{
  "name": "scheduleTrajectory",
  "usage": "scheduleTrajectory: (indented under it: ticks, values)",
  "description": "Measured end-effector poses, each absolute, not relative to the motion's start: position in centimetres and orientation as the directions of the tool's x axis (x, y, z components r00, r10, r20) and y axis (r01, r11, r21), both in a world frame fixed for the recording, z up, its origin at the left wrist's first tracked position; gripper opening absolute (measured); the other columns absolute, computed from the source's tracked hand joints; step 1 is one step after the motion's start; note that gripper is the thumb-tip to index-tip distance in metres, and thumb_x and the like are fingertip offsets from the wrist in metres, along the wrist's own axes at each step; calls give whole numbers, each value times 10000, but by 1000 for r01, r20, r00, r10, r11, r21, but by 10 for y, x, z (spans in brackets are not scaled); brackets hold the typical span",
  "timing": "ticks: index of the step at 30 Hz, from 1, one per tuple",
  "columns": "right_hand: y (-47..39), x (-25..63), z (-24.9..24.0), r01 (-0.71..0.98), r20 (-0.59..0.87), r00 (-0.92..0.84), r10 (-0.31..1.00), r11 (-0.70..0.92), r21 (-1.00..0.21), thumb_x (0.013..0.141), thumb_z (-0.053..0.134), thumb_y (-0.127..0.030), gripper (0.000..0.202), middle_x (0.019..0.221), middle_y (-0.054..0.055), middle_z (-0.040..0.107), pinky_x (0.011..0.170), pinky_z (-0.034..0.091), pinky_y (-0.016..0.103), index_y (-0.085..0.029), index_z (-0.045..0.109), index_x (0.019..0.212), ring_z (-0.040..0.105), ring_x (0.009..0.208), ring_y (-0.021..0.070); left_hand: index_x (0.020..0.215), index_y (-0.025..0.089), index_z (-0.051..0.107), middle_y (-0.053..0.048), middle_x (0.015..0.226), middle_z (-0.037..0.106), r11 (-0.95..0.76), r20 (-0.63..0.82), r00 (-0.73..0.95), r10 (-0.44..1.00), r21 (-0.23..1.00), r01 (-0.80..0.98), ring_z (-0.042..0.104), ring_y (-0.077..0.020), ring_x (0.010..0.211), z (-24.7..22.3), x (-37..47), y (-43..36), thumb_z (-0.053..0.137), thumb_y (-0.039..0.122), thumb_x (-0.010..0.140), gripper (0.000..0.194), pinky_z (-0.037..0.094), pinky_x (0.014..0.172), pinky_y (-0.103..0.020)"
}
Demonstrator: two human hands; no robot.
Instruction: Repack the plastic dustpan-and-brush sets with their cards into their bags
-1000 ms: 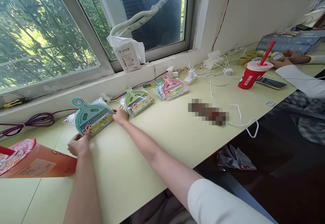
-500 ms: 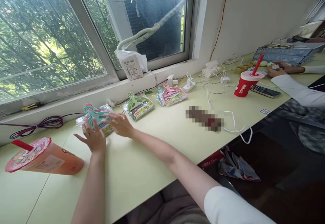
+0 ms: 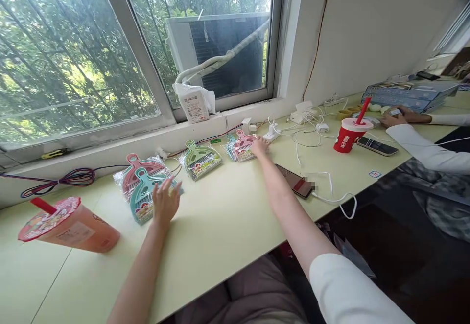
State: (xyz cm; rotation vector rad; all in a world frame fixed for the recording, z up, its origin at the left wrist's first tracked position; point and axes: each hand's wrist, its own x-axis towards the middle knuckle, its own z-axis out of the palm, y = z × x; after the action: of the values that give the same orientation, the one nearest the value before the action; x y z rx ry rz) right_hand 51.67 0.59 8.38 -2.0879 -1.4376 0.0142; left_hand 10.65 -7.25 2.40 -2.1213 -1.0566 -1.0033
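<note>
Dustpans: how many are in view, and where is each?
5: a pink dustpan behind a teal one near the left hand; a green one midway; a second teal one behind a second pink one at the right hand. More may be hidden.

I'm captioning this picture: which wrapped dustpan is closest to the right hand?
The pink dustpan at the group's right end, with the right hand at its side. The other pink dustpan lies leftmost, behind the teal dustpan near the left hand.
</note>
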Motion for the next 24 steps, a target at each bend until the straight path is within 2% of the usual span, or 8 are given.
scheduleTrajectory:
  ticks: [3,6,11,14,17,20,22,24]
  values:
    - [7,528,77,806,295,469,833,-266,-529,916,564,-350,357,1215,92,573,867,524,422,-161,545,1218,599,1031,207,1189,279,614,-83,1327,568,-626,732,578,361,-270,732,485,-222,1259,23,127,-84,489,130,853,388,284,1108,-421]
    - [15,540,77,762,262,519,814,-301,-574,914,566,-358,369,1221,90,569,866,525,424,-163,538,1227,599,1034,207,1116,259,638,-83,1291,600,-680,676,649,349,-294,672,540,-206,1192,25,141,-92,465,117,867,336,352,1044,-377]
    - [33,559,87,714,232,576,784,-343,-611,896,540,-171,170,1057,130,652,843,492,379,-119,658,1007,622,968,216,1028,236,658,-93,1271,607,-693,646,640,417,-230,684,556,-232,1154,27,140,-90,453,124,870,282,418,955,-379]
    - [38,566,101,775,403,506,763,-197,-601,838,457,-16,255,990,165,667,836,459,348,-97,694,886,614,940,231,982,235,668,-97,1257,597,-672,687,560,464,-139,728,545,-265,1140,25,132,-88,462,128,861,261,441,924,-410]
    - [29,568,122,854,651,381,657,20,-520,823,377,19,357,1001,162,651,852,444,350,-101,696,930,584,960,233,959,234,677,-105,1264,564,-658,752,407,518,46,752,530,-277,1142,26,134,-87,473,146,860,244,448,927,-436]
    - [8,554,143,849,782,340,522,188,-494,851,374,-33,356,993,139,639,864,446,362,-135,694,968,572,964,230,1036,234,656,-113,1355,466,-643,771,178,612,354,679,484,-281,1206,33,152,-84,558,258,846,215,431,978,-455]
    - [-9,530,147,807,798,349,491,275,-522,856,398,-61,323,948,118,644,863,454,366,-151,697,938,582,913,219,1167,242,592,-119,1406,412,-604,666,67,743,624,496,473,-287,1234,41,171,-81,629,398,804,397,430,992,-467]
    - [-25,493,139,745,788,355,503,356,-564,847,417,-58,298,896,100,652,859,463,366,-151,695,898,590,868,208,1276,256,511,-121,1384,459,-442,428,119,896,881,165,519,-284,1206,49,189,-79,574,539,812,547,464,958,-468]
